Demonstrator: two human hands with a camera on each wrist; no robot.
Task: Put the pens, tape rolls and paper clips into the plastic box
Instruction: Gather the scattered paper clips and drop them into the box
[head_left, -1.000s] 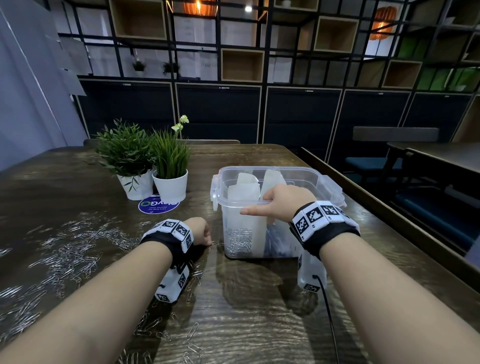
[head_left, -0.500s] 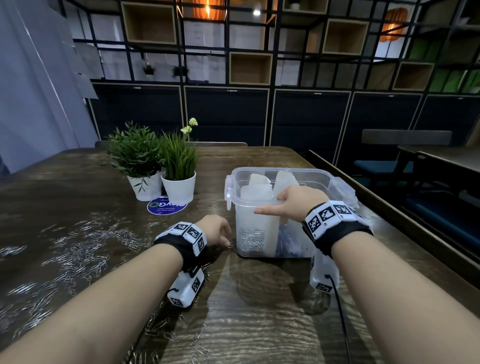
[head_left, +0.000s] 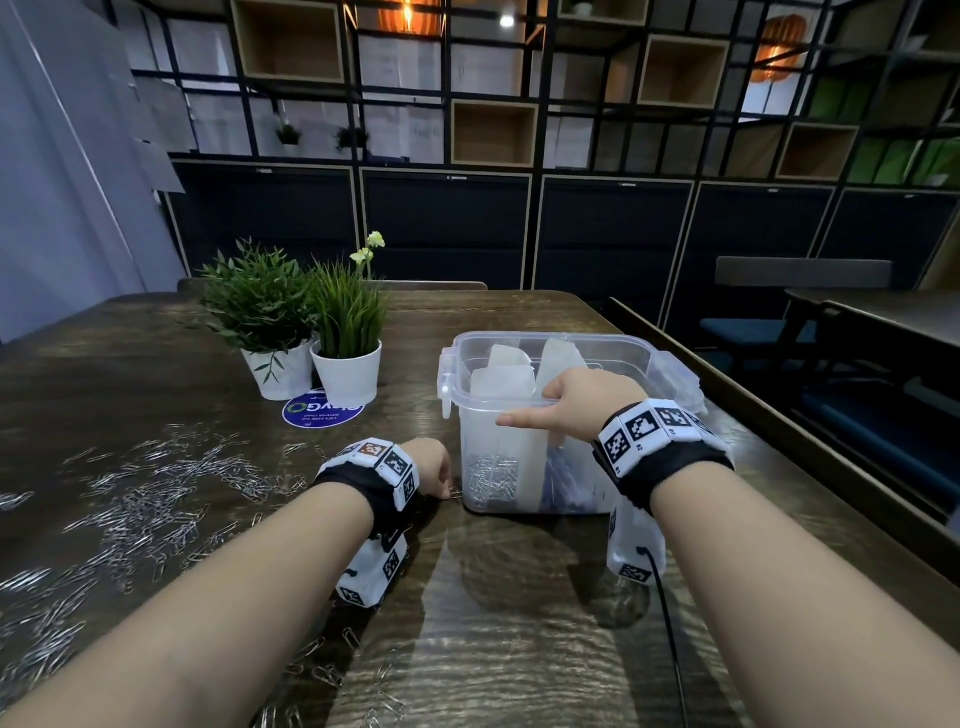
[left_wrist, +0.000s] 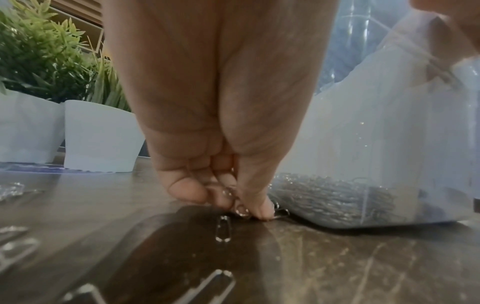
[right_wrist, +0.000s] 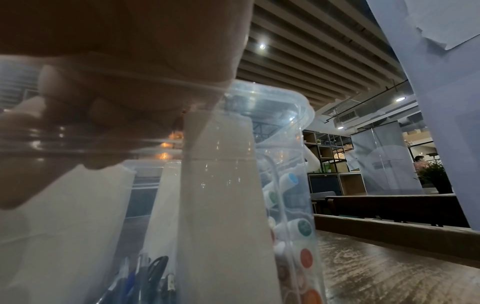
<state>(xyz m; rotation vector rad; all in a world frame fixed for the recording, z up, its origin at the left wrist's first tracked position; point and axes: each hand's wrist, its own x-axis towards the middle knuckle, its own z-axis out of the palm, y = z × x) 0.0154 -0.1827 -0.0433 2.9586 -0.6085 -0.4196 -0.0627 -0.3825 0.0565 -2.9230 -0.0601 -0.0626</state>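
The clear plastic box (head_left: 613, 340) stands open on the dark wooden table, with white dividers (head_left: 501, 387) inside. A heap of paper clips (head_left: 491, 480) lies in its front-left compartment, and pens (right_wrist: 145, 281) and colour-capped markers (right_wrist: 303, 226) lie in others. My left hand (head_left: 434, 470) is down on the table by the box's front-left corner; its fingertips (left_wrist: 257, 207) pinch a few paper clips. One loose clip (left_wrist: 223, 228) lies just in front of them. My right hand (head_left: 576, 400) grips the box's front rim, fingers (right_wrist: 78, 115) curled inside.
Several loose paper clips (head_left: 145, 499) are strewn over the left of the table and near its front edge. Two potted plants (head_left: 280, 322) (head_left: 348, 332) and a blue round sticker (head_left: 322, 413) sit behind my left hand. The table's right edge (head_left: 779, 441) runs close to the box.
My left hand has slid right along the table to the box's front-left corner and closed on some clips. My right hand has stayed on the rim.
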